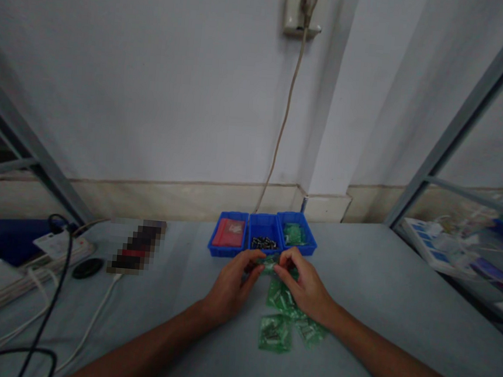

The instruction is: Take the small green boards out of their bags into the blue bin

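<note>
Both of my hands meet over the grey table just in front of three blue bins. My left hand [231, 283] and my right hand [302, 284] pinch a small green plastic bag [269, 264] between their fingertips. Several more green bags [281, 323] lie on the table below my right hand. The left blue bin [228, 234] holds red packets, the middle blue bin [265, 237] holds small dark parts, and the right blue bin [296, 235] holds green bags.
A cord runs down the wall from a socket [305, 8] to behind the bins. Power strips and cables [58, 254] lie at the left, with a black round disc [88, 268]. A metal frame and cluttered shelf [462, 248] stand at the right.
</note>
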`<action>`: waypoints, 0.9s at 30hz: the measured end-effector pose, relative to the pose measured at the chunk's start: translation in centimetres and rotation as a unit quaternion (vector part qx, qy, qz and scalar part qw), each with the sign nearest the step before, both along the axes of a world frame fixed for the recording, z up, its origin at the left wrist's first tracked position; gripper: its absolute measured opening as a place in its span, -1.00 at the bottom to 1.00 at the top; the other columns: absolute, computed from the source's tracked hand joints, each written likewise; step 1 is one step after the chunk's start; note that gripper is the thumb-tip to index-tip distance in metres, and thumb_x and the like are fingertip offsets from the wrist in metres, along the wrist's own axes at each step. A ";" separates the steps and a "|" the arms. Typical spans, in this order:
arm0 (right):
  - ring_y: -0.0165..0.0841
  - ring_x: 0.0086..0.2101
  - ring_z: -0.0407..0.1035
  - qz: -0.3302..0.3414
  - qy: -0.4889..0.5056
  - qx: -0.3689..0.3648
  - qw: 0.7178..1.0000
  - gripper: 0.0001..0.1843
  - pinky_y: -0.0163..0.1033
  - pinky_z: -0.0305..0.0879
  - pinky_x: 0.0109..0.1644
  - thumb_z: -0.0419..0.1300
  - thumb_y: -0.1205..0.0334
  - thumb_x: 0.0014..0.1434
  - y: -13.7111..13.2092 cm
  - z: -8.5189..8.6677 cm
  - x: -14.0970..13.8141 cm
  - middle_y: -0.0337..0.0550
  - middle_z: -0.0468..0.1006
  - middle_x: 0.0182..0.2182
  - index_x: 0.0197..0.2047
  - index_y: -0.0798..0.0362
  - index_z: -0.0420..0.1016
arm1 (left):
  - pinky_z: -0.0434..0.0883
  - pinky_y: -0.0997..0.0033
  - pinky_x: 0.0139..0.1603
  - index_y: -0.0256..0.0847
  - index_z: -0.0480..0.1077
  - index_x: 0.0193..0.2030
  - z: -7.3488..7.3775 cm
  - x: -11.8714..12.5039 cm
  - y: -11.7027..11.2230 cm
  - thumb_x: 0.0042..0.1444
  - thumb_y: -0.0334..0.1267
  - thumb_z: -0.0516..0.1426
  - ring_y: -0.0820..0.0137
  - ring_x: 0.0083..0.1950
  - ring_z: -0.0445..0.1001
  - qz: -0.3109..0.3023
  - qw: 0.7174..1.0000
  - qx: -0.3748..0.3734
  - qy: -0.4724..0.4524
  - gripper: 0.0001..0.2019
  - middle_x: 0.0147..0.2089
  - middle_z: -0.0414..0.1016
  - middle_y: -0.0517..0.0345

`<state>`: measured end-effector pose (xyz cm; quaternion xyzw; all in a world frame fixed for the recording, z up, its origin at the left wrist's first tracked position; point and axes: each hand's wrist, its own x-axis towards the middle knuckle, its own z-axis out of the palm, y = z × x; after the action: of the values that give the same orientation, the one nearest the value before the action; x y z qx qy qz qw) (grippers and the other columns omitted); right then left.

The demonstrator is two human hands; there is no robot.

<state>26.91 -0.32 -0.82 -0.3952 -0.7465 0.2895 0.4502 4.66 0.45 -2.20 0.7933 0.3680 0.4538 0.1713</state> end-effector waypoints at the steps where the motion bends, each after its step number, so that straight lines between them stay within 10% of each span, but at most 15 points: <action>1: -0.29 -0.24 0.40 0.007 -0.003 0.004 1.000 -0.90 -0.21 0.29 -0.12 0.17 0.17 0.48 0.0 0.1 0.0 -0.24 0.47 -0.27 -0.11 -0.03 0.38 | 0.54 0.36 -0.05 -0.12 0.39 0.20 0.0 0.0 0.0 0.47 -0.22 0.12 0.37 -0.18 0.54 0.000 1.000 0.005 0.002 -0.77 -0.14 0.55 0.15; 15: -0.24 -0.13 0.50 0.012 0.002 0.043 0.999 -0.77 -0.14 0.40 0.01 0.11 0.31 0.46 0.0 0.0 0.3 -0.13 0.60 -0.12 0.10 -0.06 0.50 | 0.50 0.18 0.13 -0.09 0.36 0.31 0.7 -0.1 0.0 0.40 -0.47 0.06 0.23 0.10 0.48 -0.020 0.999 0.029 0.031 -0.59 0.12 0.52 -0.03; 20: -0.24 -0.18 0.46 0.010 -0.011 0.068 0.998 -0.82 -0.14 0.40 -0.05 0.19 0.25 0.44 0.0 0.1 0.3 -0.12 0.54 -0.16 0.08 -0.07 0.52 | 0.45 0.33 -0.12 -0.15 0.50 0.03 0.4 -0.2 0.1 0.42 -0.25 0.19 0.31 -0.17 0.47 0.003 1.000 0.019 0.022 -0.88 -0.17 0.55 0.09; 27: -0.27 -0.26 0.44 -0.016 -0.009 0.048 0.999 -0.86 -0.18 0.38 -0.15 0.21 0.10 0.46 -0.1 0.3 0.3 -0.17 0.51 -0.25 -0.04 -0.03 0.46 | 0.41 0.32 -0.14 -0.18 0.47 -0.19 1.3 0.0 -0.3 0.48 -0.14 0.11 0.30 -0.20 0.44 -0.009 0.998 0.039 0.056 -0.76 -0.28 0.48 0.11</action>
<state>27.21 -0.46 -0.49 -0.3874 -0.7574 0.2429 0.4661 4.69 0.12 -0.88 0.8268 0.3519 0.4211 0.1233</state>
